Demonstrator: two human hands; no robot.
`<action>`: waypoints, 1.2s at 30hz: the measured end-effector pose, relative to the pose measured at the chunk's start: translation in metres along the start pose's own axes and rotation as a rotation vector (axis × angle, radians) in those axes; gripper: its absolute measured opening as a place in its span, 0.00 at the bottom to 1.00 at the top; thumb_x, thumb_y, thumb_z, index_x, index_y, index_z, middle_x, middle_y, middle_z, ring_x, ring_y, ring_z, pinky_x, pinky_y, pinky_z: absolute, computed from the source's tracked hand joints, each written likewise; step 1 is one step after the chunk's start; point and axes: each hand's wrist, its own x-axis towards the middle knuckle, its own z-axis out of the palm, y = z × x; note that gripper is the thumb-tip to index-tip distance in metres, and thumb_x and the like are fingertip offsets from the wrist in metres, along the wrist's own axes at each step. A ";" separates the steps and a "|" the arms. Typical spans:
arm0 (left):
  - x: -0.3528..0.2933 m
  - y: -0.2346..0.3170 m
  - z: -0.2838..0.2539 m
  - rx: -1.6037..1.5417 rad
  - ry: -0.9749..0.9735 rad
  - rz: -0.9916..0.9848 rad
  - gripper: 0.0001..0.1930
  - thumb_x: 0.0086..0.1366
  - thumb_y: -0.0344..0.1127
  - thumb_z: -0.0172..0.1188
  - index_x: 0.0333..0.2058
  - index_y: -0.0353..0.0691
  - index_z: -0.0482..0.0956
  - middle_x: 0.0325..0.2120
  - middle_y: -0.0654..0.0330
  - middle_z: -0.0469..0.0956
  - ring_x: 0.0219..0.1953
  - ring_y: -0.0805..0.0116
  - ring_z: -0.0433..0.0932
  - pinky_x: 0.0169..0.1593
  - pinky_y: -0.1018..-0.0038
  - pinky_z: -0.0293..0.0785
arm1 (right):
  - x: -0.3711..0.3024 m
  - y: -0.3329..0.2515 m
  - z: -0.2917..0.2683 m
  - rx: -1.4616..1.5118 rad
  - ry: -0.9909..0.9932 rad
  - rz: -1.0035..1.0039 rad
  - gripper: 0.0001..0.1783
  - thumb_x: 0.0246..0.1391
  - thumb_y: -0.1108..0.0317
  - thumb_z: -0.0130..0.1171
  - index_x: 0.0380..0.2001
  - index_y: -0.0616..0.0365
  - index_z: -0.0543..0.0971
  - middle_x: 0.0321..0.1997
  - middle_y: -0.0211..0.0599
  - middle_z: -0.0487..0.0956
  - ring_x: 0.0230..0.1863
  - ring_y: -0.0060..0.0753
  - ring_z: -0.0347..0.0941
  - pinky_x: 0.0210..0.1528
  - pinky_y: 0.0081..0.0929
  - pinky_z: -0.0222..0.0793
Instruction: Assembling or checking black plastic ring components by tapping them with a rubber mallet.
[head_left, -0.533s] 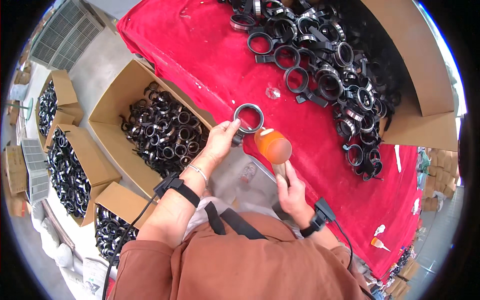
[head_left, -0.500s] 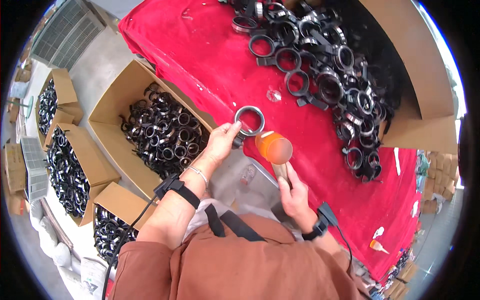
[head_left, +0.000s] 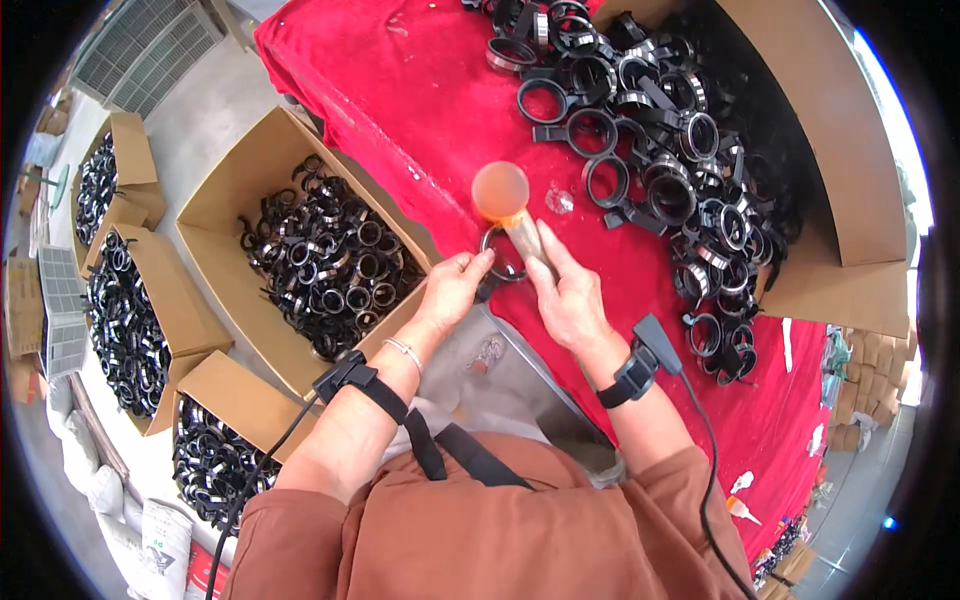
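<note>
My left hand (head_left: 450, 292) pinches a black ring with a silver edge (head_left: 511, 277) at its near left side, close to the edge of the red cloth. In my right hand (head_left: 574, 302) is a mallet (head_left: 501, 190) with an orange, round-faced head and a pale handle. The mallet's head is just beyond the ring, and its handle crosses in front of part of the ring. Whether mallet and ring touch, I cannot tell. A heap of similar black rings with tabs (head_left: 668, 196) lies on the cloth to the right.
Red cloth (head_left: 400, 100) covers the table. A tipped cardboard box (head_left: 840, 285) stands behind the heap on the right. To my left, an open carton (head_left: 215, 235) holds many rings, with more filled cartons (head_left: 185, 310) beyond. A small bottle (head_left: 742, 511) lies at the lower right.
My right hand has moved the mallet up and left, from beside the ring to over its far side. The ring, still in my left hand, has shifted slightly. The view has turned a little.
</note>
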 end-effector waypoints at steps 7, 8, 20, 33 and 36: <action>-0.009 0.006 -0.005 -0.087 -0.019 -0.025 0.20 0.63 0.50 0.56 0.26 0.37 0.77 0.17 0.69 0.70 0.21 0.79 0.63 0.27 0.77 0.62 | -0.024 -0.002 -0.015 0.140 0.195 0.067 0.27 0.59 0.72 0.49 0.62 0.58 0.60 0.43 0.45 0.79 0.41 0.35 0.78 0.42 0.29 0.72; -0.006 0.004 0.000 -0.088 -0.036 -0.017 0.20 0.63 0.50 0.56 0.26 0.37 0.77 0.17 0.69 0.70 0.21 0.79 0.63 0.27 0.77 0.62 | -0.029 0.025 -0.006 -0.033 0.226 -0.110 0.27 0.59 0.71 0.49 0.62 0.58 0.60 0.41 0.46 0.80 0.40 0.35 0.78 0.41 0.29 0.72; 0.001 -0.008 -0.004 -0.048 -0.020 0.016 0.19 0.63 0.49 0.56 0.21 0.39 0.73 0.17 0.69 0.70 0.22 0.81 0.64 0.27 0.78 0.62 | -0.052 0.039 -0.003 -0.051 0.123 0.230 0.27 0.58 0.67 0.51 0.62 0.55 0.62 0.40 0.49 0.79 0.40 0.32 0.77 0.42 0.28 0.71; -0.010 0.000 -0.017 0.144 0.017 0.028 0.20 0.64 0.48 0.54 0.26 0.33 0.76 0.19 0.63 0.70 0.25 0.77 0.65 0.30 0.73 0.65 | -0.089 0.024 -0.020 0.377 -0.015 0.569 0.27 0.59 0.68 0.49 0.62 0.58 0.61 0.46 0.52 0.77 0.46 0.37 0.76 0.45 0.31 0.71; -0.041 0.040 -0.041 0.110 0.178 0.067 0.21 0.65 0.48 0.53 0.30 0.32 0.79 0.24 0.58 0.76 0.29 0.76 0.71 0.35 0.74 0.69 | -0.100 0.062 -0.023 0.159 0.058 0.336 0.28 0.59 0.66 0.49 0.62 0.55 0.60 0.32 0.37 0.78 0.29 0.24 0.75 0.32 0.25 0.72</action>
